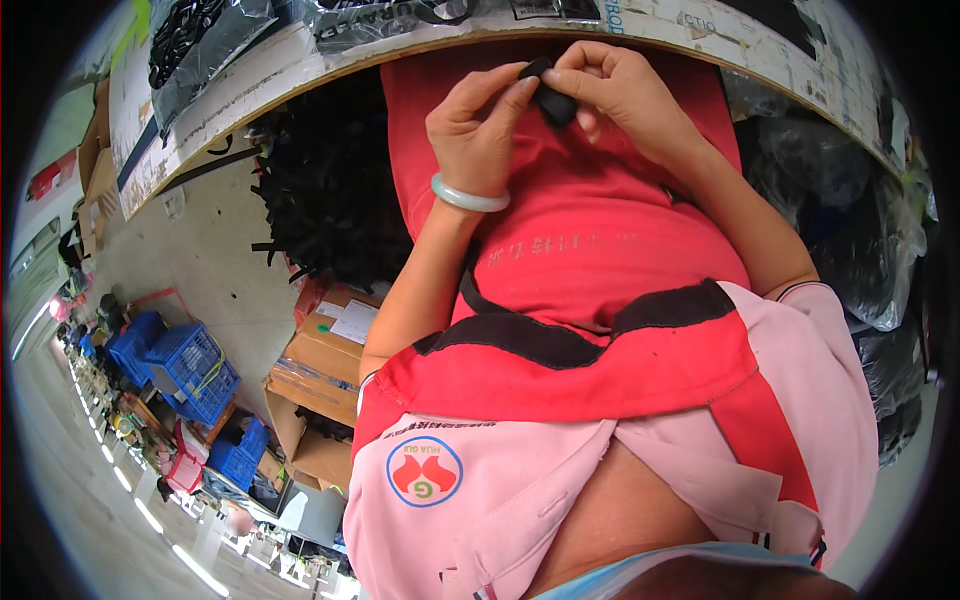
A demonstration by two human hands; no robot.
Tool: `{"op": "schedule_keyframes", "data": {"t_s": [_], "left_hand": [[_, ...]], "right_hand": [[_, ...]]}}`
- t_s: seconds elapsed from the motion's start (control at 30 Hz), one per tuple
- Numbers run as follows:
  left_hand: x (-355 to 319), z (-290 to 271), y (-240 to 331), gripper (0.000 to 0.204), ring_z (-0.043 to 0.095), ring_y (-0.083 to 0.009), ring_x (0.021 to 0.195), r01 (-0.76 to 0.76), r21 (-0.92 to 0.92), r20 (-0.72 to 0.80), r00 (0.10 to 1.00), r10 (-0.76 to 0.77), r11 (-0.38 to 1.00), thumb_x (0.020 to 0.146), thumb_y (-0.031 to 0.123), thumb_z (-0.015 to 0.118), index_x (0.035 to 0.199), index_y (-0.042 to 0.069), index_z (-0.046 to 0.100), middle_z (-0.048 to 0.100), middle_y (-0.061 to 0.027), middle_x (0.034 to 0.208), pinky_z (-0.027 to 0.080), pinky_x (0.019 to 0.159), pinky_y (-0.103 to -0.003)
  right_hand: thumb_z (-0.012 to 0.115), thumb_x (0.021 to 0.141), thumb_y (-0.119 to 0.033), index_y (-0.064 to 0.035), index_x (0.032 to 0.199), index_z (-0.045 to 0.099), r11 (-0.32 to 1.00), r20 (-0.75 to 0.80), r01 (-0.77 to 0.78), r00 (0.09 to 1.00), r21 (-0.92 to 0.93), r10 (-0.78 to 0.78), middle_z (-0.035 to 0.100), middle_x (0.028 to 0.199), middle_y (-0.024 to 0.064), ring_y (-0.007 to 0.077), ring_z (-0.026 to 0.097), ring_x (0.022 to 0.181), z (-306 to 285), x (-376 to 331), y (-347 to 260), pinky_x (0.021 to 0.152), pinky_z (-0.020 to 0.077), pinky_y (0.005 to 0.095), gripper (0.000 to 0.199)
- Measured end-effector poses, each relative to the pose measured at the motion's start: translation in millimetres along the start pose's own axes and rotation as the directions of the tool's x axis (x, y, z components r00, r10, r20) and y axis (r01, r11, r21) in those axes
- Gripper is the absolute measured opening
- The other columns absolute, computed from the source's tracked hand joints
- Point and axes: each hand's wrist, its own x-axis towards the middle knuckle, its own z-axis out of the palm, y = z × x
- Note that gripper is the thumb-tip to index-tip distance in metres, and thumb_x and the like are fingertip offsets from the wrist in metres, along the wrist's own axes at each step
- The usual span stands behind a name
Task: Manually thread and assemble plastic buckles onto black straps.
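Note:
A small black fabric piece [556,106] is held between my two hands, above the red apron [600,210] on my lap and close to the table's near edge. My left hand [478,118], with a pale bangle [470,194] at its wrist, pinches the piece's upper left end between thumb and fingers. From the other side my right hand [622,95] grips the same end with thumb and forefinger, its other fingers curled. The piece's lower part hangs free between the hands. Its exact kind I cannot make out.
Ahead runs the worktable's edge [300,75], with plastic bags of black items [205,45] on it. A heap of black strips [325,190] lies below at left, near cardboard boxes [320,365] and blue crates [190,370]. Dark plastic bags [830,200] fill the right side.

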Motion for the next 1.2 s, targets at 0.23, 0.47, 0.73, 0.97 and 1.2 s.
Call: {"op": "schedule_keyframes", "data": {"t_s": [0.23, 0.47, 0.73, 0.97, 1.2], "left_hand": [[0, -10, 5, 0.014, 0.062, -0.0097, 0.076, 0.173, -0.196, 0.099, 0.983, -0.156, 0.965, 0.082, -0.003, 0.067, 0.096, -0.003, 0.069, 0.067, -0.0046, 0.085, 0.051, 0.07, -0.021], [-9, -32, 28, 0.017, 0.061, -0.0106, 0.075, 0.45, -0.277, 0.216, 0.89, -0.401, 0.849, 0.082, 0.002, 0.069, 0.098, -0.004, 0.069, 0.068, -0.0066, 0.084, 0.05, 0.069, -0.023], [-38, -154, 29, 0.023, 0.063, -0.0153, 0.069, 0.239, -0.601, -0.151, 0.903, -0.402, 0.763, 0.09, 0.008, 0.062, 0.11, -0.003, 0.061, 0.067, -0.0094, 0.088, 0.052, 0.064, -0.029], [-109, -320, -54, 0.039, 0.066, -0.0194, 0.078, 0.574, 0.343, -0.751, 0.643, -0.15, 0.744, 0.087, 0.009, 0.065, 0.123, -0.001, 0.054, 0.064, -0.0126, 0.102, 0.056, 0.063, -0.027], [12, -186, -33, 0.037, 0.063, -0.0131, 0.075, 0.179, 0.24, -0.486, 0.873, -0.041, 0.954, 0.085, 0.008, 0.066, 0.12, 0.001, 0.055, 0.064, -0.0104, 0.098, 0.051, 0.059, -0.027]], "right_hand": [[0.062, 0.091, -0.025, -0.0042, 0.093, 0.061, 0.965, 0.264, -0.188, 0.955, 0.181, 0.137, 0.057, 0.07, -0.0018, 0.0026, 0.053, 0.055, -19, 8, 2, 0.045, 0.0399, 0.0151, 0.021], [0.063, 0.09, -0.029, -0.0058, 0.092, 0.063, 1.0, 0.135, 0.001, 0.991, -0.021, 0.002, 0.055, 0.065, -0.0023, 0.0022, 0.047, 0.049, -6, 15, -8, 0.043, 0.0368, 0.0162, 0.023], [0.062, 0.086, -0.019, 0.0008, 0.102, 0.063, 0.838, 0.455, 0.125, 0.877, -0.531, 0.157, 0.058, 0.06, 0.0069, 0.0122, 0.055, 0.053, 30, 21, 26, 0.051, 0.0454, 0.0285, 0.025], [0.059, 0.088, -0.017, -0.0107, 0.13, 0.05, 0.873, 0.311, 0.204, 0.948, -0.443, -0.064, 0.063, 0.075, 0.0084, 0.0122, 0.058, 0.063, 25, 25, 12, 0.061, 0.0489, 0.0279, 0.043], [0.061, 0.086, -0.018, -0.0049, 0.109, 0.062, 0.711, 0.325, 0.363, 0.925, -0.603, -0.197, 0.068, 0.089, 0.0142, 0.026, 0.066, 0.08, 0, 28, 53, 0.075, 0.0509, 0.0345, 0.027]]}}
